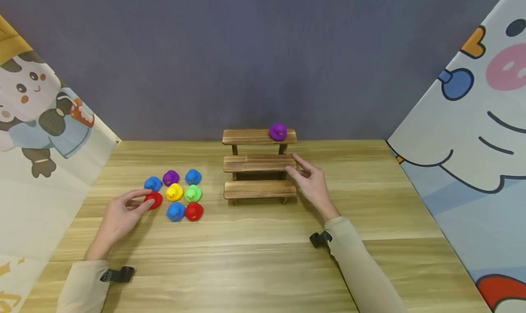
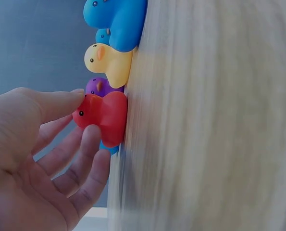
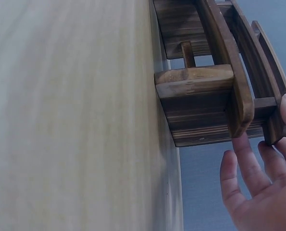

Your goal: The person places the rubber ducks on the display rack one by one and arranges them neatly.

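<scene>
At the left of the table my left hand (image 1: 123, 211) pinches a red rubber duck (image 2: 104, 118) between thumb and fingers. In the left wrist view the duck's base is right at the tabletop. Close beside it are a blue duck (image 1: 153, 184), a purple duck (image 1: 170, 177) and a yellow duck (image 1: 174, 192). My right hand (image 1: 311, 183) grips the right end of the middle step of a three-step wooden stand (image 1: 260, 189), thumb at the near edge. The right wrist view shows its other fingertips (image 3: 241, 144) along the step ends. A purple duck (image 1: 278, 131) sits on the top step's right side.
Nearby stand another blue duck (image 1: 193, 177), a green duck (image 1: 193, 193), one more blue duck (image 1: 176, 211) and a second red duck (image 1: 194, 211). Behind the table rises a grey wall (image 1: 185, 66), with cartoon-printed panels (image 1: 41, 135) at both sides.
</scene>
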Demonstrator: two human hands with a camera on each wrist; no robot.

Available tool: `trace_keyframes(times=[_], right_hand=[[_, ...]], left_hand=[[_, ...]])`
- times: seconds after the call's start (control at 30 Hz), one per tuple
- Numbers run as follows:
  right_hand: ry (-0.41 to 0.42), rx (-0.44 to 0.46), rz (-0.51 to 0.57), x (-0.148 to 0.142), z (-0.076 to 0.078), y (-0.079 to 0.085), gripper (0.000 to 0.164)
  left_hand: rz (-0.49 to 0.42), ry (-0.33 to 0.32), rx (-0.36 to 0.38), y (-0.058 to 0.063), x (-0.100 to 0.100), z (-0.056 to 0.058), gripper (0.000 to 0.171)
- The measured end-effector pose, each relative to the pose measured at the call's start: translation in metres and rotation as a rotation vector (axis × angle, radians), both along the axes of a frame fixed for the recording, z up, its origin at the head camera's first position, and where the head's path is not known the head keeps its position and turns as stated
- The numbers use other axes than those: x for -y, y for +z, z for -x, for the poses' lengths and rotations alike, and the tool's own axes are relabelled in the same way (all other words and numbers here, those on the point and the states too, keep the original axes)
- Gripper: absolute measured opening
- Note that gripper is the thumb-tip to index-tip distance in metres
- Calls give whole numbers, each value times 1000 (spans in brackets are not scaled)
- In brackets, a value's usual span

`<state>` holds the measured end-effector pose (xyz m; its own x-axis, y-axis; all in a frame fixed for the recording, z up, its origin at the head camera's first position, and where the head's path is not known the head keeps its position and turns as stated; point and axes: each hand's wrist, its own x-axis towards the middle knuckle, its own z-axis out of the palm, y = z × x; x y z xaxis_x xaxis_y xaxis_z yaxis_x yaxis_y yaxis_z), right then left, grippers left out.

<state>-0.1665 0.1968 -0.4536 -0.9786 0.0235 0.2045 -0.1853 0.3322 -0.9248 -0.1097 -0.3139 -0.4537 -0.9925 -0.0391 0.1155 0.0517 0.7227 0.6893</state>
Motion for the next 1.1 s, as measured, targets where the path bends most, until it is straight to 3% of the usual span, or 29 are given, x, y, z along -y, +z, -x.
trace_keyframes(times=[0.53,1.1], right_hand=[[-4,21,27,-2,2,-2,56],[-2,19,19,-1,1,-2,56]], left_hand=[[20,-9,71,-4,2,1,40],[21,-2,56,-1,1,1,43]])
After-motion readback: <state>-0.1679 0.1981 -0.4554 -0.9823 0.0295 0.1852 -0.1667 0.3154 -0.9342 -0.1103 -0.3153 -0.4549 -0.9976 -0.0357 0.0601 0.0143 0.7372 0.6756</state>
